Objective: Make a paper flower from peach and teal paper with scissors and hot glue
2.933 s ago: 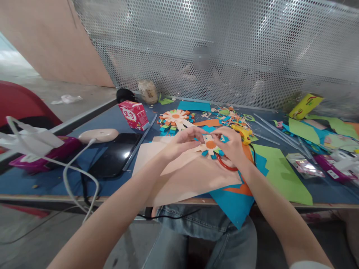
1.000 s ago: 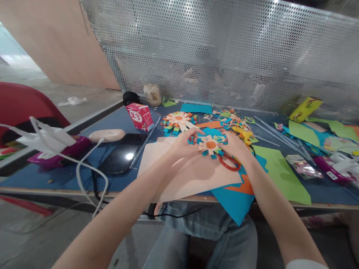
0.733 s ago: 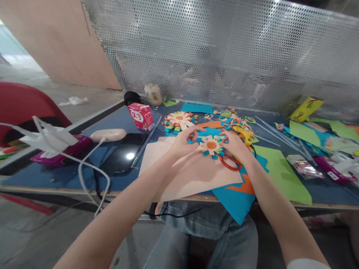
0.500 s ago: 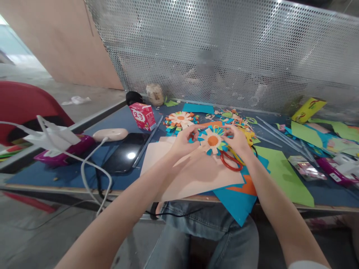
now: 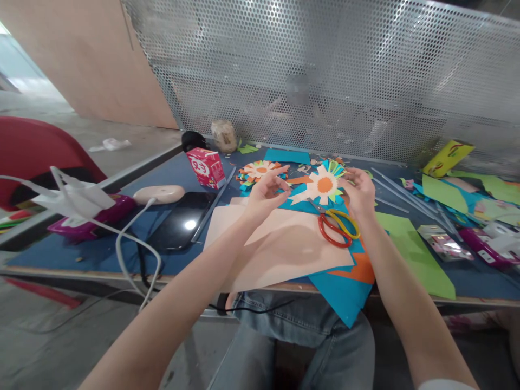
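Observation:
My right hand [image 5: 359,189] holds up a layered paper flower [image 5: 323,186] with cream petals, an orange centre and blue and green tips, lifted above the table. My left hand [image 5: 266,192] hovers just to its left with curled fingers apart and holding nothing. Below the flower lie red and yellow handled scissors [image 5: 335,227] on a blue paper sheet [image 5: 341,290]. A peach paper sheet [image 5: 276,252] lies under my left wrist. A second finished paper flower [image 5: 258,172] rests further back.
A black tablet [image 5: 181,222], a cream device with a white cable [image 5: 158,194] and a red carton [image 5: 205,165] sit to the left. Green paper [image 5: 410,254], clear sticks [image 5: 406,197], a yellow box [image 5: 447,157] and packets lie to the right. A perforated metal screen [image 5: 325,70] stands behind.
The flower lay on the paper between both hands; now my right hand has lifted it up and back, and my left hand has let go. The scissors are uncovered.

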`<state>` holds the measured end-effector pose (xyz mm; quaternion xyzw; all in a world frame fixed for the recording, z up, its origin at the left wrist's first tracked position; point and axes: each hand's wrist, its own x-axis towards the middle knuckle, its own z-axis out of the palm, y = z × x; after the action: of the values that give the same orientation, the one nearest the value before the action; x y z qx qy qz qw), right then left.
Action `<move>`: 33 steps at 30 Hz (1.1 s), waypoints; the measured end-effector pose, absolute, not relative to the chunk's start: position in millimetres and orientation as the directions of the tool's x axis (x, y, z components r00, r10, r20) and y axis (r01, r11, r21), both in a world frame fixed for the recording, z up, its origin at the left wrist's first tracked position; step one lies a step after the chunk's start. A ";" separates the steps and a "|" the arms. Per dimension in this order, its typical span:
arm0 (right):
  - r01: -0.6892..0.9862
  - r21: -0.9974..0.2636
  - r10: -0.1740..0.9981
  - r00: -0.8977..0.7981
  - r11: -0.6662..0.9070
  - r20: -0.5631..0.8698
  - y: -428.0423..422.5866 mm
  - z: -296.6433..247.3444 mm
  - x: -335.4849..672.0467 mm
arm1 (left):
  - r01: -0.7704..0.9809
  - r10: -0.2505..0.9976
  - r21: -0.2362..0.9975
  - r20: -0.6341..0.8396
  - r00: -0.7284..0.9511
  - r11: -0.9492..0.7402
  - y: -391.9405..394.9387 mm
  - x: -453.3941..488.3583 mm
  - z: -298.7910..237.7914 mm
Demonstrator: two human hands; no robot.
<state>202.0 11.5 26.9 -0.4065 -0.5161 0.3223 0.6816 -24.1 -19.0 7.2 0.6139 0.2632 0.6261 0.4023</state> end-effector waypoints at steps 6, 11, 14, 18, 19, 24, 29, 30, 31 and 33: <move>-0.078 -0.921 0.904 0.241 0.382 0.355 5.4 32.1 198.7 | -0.264 0.870 0.842 0.493 0.022 -0.470 -16.3 -22.4 4.5; -0.103 -0.928 0.917 0.225 0.357 0.328 4.4 34.4 198.9 | -0.251 0.875 0.850 0.484 0.027 -0.462 -17.8 -23.1 5.2; -0.104 -0.934 0.928 0.196 0.341 0.317 5.8 33.8 200.0 | -0.238 0.869 0.849 0.493 0.033 -0.472 -17.9 -23.1 4.8; -0.116 -0.946 0.948 0.143 0.302 0.285 5.2 33.3 199.8 | -0.188 0.874 0.862 0.485 0.037 -0.470 -18.0 -22.9 5.3; -0.121 -0.948 0.951 0.132 0.294 0.279 4.4 33.3 199.4 | -0.177 0.874 0.864 0.485 0.044 -0.471 -18.3 -22.9 5.6; -0.124 -0.950 0.957 0.073 0.287 0.280 1.4 32.0 197.4 | -0.200 0.864 0.855 0.498 0.066 -0.478 -20.4 -22.5 7.7; -0.061 -0.959 0.960 0.036 0.278 0.276 2.9 29.7 198.2 | -0.197 0.866 0.862 0.491 0.095 -0.467 -20.6 -22.0 7.6; -0.049 -0.958 0.959 0.028 0.283 0.282 3.4 29.2 198.6 | -0.208 0.866 0.861 0.490 0.098 -0.464 -20.3 -22.0 7.2; -0.043 -0.957 0.958 0.023 0.287 0.286 3.8 28.8 198.9 | -0.223 0.864 0.858 0.493 0.099 -0.463 -20.1 -22.0 6.9; -0.046 -0.958 0.959 0.024 0.283 0.282 4.2 28.1 199.4 | -0.248 0.861 0.850 0.499 0.099 -0.464 -20.5 -22.0 6.9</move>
<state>199.4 4.2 28.1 -0.4152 -0.5495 0.4315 0.5826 -22.0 -20.5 6.9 0.5907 0.2593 0.6189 0.4480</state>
